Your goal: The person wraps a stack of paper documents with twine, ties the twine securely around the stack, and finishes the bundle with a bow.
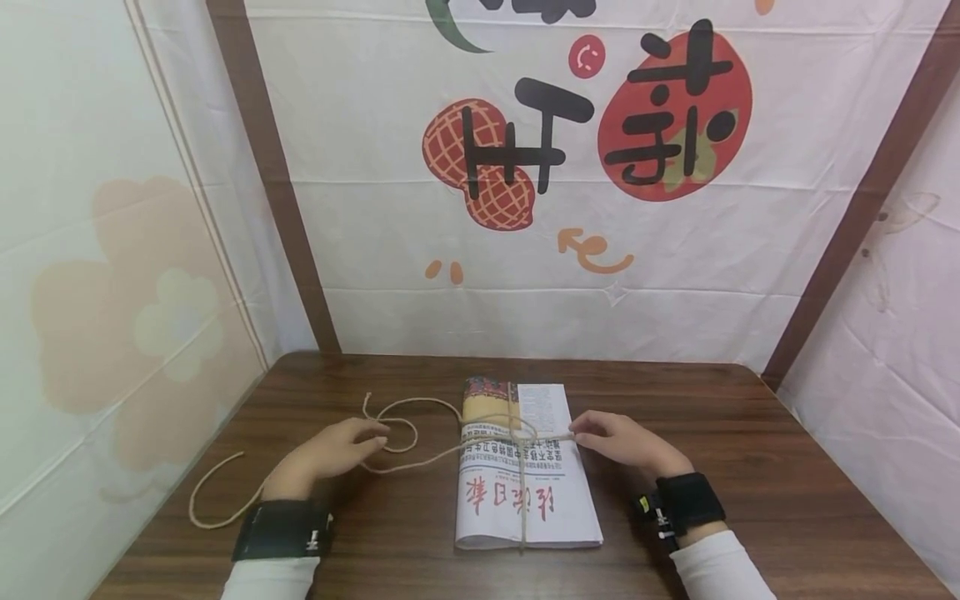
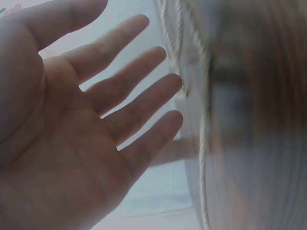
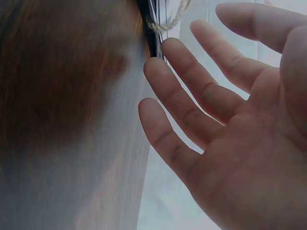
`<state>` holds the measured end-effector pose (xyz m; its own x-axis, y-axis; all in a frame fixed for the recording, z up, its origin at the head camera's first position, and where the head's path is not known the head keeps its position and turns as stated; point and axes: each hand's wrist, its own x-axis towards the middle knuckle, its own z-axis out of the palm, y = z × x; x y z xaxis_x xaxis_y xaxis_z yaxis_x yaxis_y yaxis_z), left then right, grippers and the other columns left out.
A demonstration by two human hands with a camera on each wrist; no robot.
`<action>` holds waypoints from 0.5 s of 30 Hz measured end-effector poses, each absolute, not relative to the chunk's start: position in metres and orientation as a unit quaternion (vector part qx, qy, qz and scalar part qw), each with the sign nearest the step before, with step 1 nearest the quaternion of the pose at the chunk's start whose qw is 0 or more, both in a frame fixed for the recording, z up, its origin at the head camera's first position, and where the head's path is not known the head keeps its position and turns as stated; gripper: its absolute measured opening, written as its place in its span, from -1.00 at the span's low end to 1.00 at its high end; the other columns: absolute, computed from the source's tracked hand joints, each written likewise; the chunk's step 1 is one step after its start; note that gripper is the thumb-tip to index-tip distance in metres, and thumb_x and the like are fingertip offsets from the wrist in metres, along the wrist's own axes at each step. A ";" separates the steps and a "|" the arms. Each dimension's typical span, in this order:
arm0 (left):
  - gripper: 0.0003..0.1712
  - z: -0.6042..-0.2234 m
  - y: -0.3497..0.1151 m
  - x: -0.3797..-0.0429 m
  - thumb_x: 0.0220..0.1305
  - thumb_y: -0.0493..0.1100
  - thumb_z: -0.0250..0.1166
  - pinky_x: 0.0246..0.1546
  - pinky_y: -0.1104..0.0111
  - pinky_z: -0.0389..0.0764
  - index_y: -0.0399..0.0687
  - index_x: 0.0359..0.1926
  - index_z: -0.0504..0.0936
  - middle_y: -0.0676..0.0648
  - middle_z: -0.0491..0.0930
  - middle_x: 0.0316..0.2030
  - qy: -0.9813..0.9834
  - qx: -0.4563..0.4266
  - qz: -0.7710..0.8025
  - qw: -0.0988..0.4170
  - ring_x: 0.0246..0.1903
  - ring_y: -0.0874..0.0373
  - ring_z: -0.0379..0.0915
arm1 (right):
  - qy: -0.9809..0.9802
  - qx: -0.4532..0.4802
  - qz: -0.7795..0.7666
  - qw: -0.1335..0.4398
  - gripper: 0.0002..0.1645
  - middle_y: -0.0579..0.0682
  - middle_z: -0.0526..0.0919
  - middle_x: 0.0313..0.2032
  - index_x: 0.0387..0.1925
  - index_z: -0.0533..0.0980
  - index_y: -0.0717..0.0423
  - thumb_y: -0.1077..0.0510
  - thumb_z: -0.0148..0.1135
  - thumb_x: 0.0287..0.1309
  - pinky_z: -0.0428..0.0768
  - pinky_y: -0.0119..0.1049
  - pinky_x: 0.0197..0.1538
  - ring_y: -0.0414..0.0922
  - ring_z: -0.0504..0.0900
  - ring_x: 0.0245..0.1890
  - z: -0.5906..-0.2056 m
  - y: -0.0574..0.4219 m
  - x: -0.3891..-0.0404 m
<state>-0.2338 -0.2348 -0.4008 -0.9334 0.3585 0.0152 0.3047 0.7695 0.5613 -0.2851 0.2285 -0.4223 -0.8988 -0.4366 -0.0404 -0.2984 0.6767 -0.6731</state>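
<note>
A folded newspaper bundle [image 1: 491,492] lies on the table with a beige rope [image 1: 522,500] running lengthwise and another pass across its middle. Loops of the rope rest over the crossing. To the left of the bundle is my left hand [image 1: 341,450], above the loose rope; its fingers are spread and hold nothing in the left wrist view, with strands of rope beyond the fingertips [image 2: 175,120]. My right hand [image 1: 618,437] is at the bundle's right edge, fingertips close to the rope there. In the right wrist view its loosely extended fingers [image 3: 182,100] have nothing between them.
The loose rope end [image 1: 213,523] curls on the brown wooden table [image 1: 405,533] by the left forearm. A printed white cloth [image 1: 375,208] hangs behind the table, with more cloth at both sides. Black bands [image 1: 690,502] are on both wrists.
</note>
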 end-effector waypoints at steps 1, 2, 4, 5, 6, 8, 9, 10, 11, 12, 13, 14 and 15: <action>-0.57 -0.399 -0.238 -0.233 0.47 -0.05 0.14 0.16 -0.24 0.35 -0.28 0.16 0.58 -0.42 0.50 0.15 0.940 0.176 0.291 0.036 0.19 -0.43 0.36 | 0.911 -0.203 -0.346 0.098 -0.70 -0.07 0.64 -0.05 0.05 0.59 0.05 0.01 0.18 0.41 0.51 0.06 0.09 -0.05 0.58 0.02 -0.422 0.230 -0.285; -0.57 -0.397 -0.243 -0.232 0.48 -0.05 0.14 0.16 -0.25 0.34 -0.28 0.16 0.58 -0.41 0.51 0.15 0.940 0.175 0.291 0.025 0.19 -0.43 0.35 | 0.911 -0.202 -0.346 0.098 -0.69 -0.06 0.64 -0.04 0.06 0.58 0.05 0.01 0.17 0.41 0.50 0.07 0.10 -0.03 0.57 0.03 -0.421 0.231 -0.284; -0.58 -0.394 -0.254 -0.230 0.49 -0.06 0.13 0.14 -0.26 0.35 -0.29 0.15 0.57 -0.42 0.52 0.14 0.942 0.167 0.291 0.003 0.18 -0.45 0.35 | 0.910 -0.203 -0.347 0.097 -0.68 -0.04 0.64 -0.01 0.07 0.58 0.07 0.02 0.16 0.43 0.49 0.11 0.12 0.01 0.56 0.07 -0.420 0.235 -0.284; -0.58 -0.393 -0.260 -0.229 0.50 -0.06 0.12 0.13 -0.26 0.36 -0.29 0.16 0.57 -0.41 0.52 0.13 0.944 0.158 0.290 -0.009 0.18 -0.45 0.36 | 0.910 -0.200 -0.349 0.098 -0.68 -0.03 0.63 0.00 0.08 0.57 0.06 0.02 0.15 0.43 0.48 0.12 0.13 0.03 0.55 0.09 -0.420 0.236 -0.284; -0.57 -0.392 -0.267 -0.227 0.51 -0.04 0.11 0.12 -0.26 0.36 -0.28 0.16 0.57 -0.41 0.52 0.14 0.946 0.146 0.290 -0.018 0.17 -0.45 0.36 | 0.910 -0.198 -0.351 0.098 -0.68 -0.02 0.63 0.02 0.08 0.57 0.06 0.02 0.15 0.43 0.47 0.13 0.14 0.04 0.54 0.11 -0.420 0.238 -0.283; -0.55 -0.390 -0.283 -0.221 0.53 -0.02 0.09 0.09 -0.29 0.37 -0.28 0.18 0.55 -0.43 0.51 0.14 0.950 0.120 0.286 -0.031 0.16 -0.48 0.36 | 0.909 -0.189 -0.358 0.101 -0.69 -0.01 0.62 0.05 0.09 0.57 0.03 0.02 0.16 0.43 0.46 0.14 0.16 0.05 0.53 0.14 -0.420 0.240 -0.283; -0.53 -0.388 -0.292 -0.218 0.54 -0.01 0.07 0.07 -0.30 0.37 -0.28 0.19 0.54 -0.45 0.51 0.14 0.953 0.106 0.281 -0.036 0.15 -0.51 0.35 | 0.908 -0.190 -0.360 0.101 -0.68 0.00 0.62 0.06 0.09 0.58 0.04 0.01 0.16 0.43 0.46 0.15 0.15 0.06 0.53 0.14 -0.420 0.241 -0.282; -0.52 -0.388 -0.300 -0.214 0.54 0.01 0.05 0.06 -0.31 0.37 -0.29 0.19 0.53 -0.46 0.50 0.14 0.957 0.093 0.273 -0.040 0.14 -0.52 0.36 | 0.907 -0.189 -0.363 0.101 -0.68 0.01 0.62 0.06 0.09 0.58 0.03 0.01 0.16 0.43 0.46 0.14 0.15 0.06 0.53 0.14 -0.420 0.241 -0.282; -0.51 -0.387 -0.309 -0.210 0.55 0.01 0.04 0.05 -0.32 0.37 -0.31 0.19 0.53 -0.48 0.50 0.13 0.959 0.081 0.267 -0.043 0.13 -0.53 0.36 | 0.907 -0.185 -0.365 0.102 -0.68 0.00 0.62 0.07 0.09 0.58 0.02 -0.01 0.17 0.42 0.46 0.13 0.15 0.06 0.52 0.14 -0.420 0.242 -0.282; -0.50 -0.386 -0.317 -0.206 0.56 -0.01 0.02 0.04 -0.32 0.37 -0.35 0.19 0.51 -0.50 0.50 0.12 0.961 0.071 0.264 -0.041 0.11 -0.54 0.36 | 0.907 -0.186 -0.364 0.101 -0.67 0.00 0.62 0.07 0.09 0.58 0.03 -0.02 0.17 0.42 0.46 0.12 0.15 0.05 0.53 0.13 -0.420 0.243 -0.281; -0.50 -0.386 -0.325 -0.203 0.57 -0.03 0.00 0.03 -0.32 0.38 -0.41 0.19 0.49 -0.51 0.52 0.07 0.961 0.064 0.267 -0.034 0.07 -0.52 0.42 | 0.908 -0.185 -0.363 0.100 -0.66 -0.01 0.62 0.06 0.09 0.58 0.02 -0.03 0.17 0.42 0.47 0.12 0.15 0.05 0.53 0.13 -0.420 0.243 -0.281; -0.49 -0.386 -0.332 -0.200 0.57 -0.05 -0.02 0.02 -0.30 0.40 -0.46 0.18 0.48 -0.50 0.56 0.01 0.961 0.059 0.267 -0.030 0.01 -0.48 0.48 | 0.909 -0.185 -0.361 0.099 -0.65 -0.01 0.63 0.06 0.09 0.58 0.03 -0.03 0.17 0.42 0.47 0.12 0.14 0.04 0.53 0.13 -0.421 0.244 -0.281; -0.48 -0.387 -0.340 -0.198 0.57 -0.07 -0.03 0.01 -0.28 0.42 -0.51 0.17 0.45 -0.49 0.58 -0.04 0.961 0.052 0.273 -0.020 -0.04 -0.43 0.53 | 0.909 -0.184 -0.360 0.098 -0.65 -0.01 0.63 0.07 0.10 0.58 0.03 -0.04 0.16 0.42 0.47 0.12 0.14 0.04 0.53 0.12 -0.421 0.245 -0.281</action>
